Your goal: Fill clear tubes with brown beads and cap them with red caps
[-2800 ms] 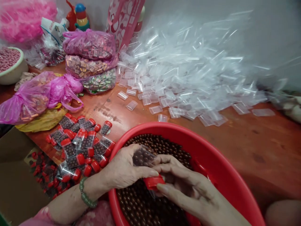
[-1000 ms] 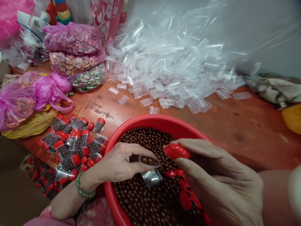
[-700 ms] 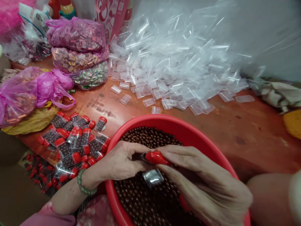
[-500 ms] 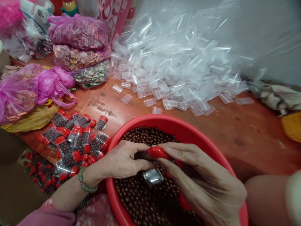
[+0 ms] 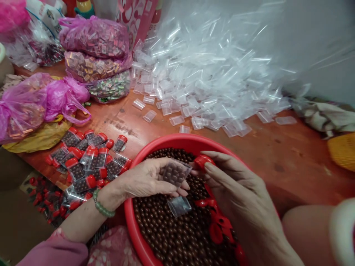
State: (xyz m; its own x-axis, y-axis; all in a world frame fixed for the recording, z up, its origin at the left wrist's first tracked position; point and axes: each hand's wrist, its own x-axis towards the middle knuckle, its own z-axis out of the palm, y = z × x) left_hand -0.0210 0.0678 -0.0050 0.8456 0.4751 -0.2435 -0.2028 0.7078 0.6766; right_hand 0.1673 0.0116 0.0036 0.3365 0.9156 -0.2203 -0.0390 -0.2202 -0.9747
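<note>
My left hand (image 5: 149, 177) holds a clear case filled with brown balls (image 5: 176, 173) between thumb and fingers, over the red tub (image 5: 140, 236). Just right of it, my right hand (image 5: 238, 184) pinches a red cap (image 5: 203, 162), apart from the case. Below my left fingers lies an empty-looking clear case (image 5: 179, 205) on the brown balls (image 5: 169, 236) that fill the tub. Several red plastic pieces (image 5: 222, 221) rest in the tub under my right hand.
Filled red-capped cases (image 5: 91, 159) are piled left of the tub on the orange table (image 5: 294, 159). Clear empty cases (image 5: 205, 81) form a heap behind. Pink bags (image 5: 97, 40) stand at the back left, and a yellow basket (image 5: 342, 149) is at the right.
My hands have moved apart, the right one to the right with the red cap. The filled case in my left hand now shows flat, with its end uncovered.
</note>
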